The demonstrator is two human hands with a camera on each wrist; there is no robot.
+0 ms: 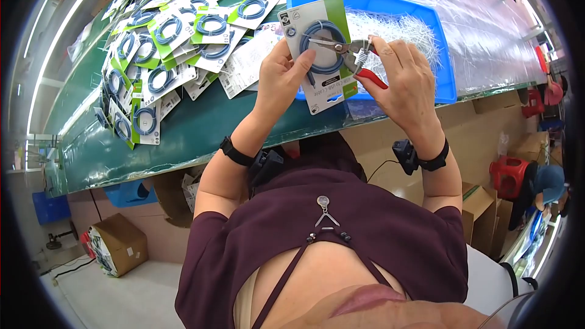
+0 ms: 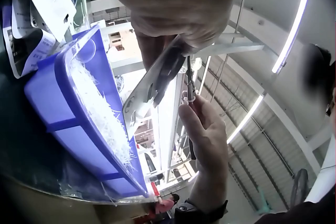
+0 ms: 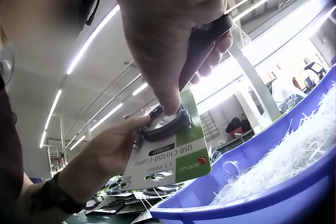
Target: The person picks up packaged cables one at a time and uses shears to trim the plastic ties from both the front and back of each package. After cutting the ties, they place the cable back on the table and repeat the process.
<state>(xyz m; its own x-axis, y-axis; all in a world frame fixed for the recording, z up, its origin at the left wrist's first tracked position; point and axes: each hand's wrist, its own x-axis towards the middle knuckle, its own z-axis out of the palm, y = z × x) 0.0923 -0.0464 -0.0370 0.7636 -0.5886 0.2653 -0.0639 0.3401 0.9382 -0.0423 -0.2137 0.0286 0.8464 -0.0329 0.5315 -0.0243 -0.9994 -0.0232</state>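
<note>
Holding a carded cable (image 1: pixel 326 91) up over the worktop (image 1: pixel 201 128) edge, left hand (image 1: pixel 283 76) pinches its 8 o'clock side, keeping the coil facing out. Right hand (image 1: pixel 402 79), at 3 o'clock, grips red-handled cutters (image 1: pixel 347 45), tips on the coil. Blue tray (image 1: pixel 390 0) sits behind at 12, probably catching offcuts.

Left hand (image 1: pixel 281 70) and right hand (image 1: pixel 405 76) raised close together, fingers curled.

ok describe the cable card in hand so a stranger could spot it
Find the blue tray on the green table. Over its near edge the left hand holds one cable card, red-handled cutters on it. It alone is lifted; the other cards lie piled leftward.
</note>
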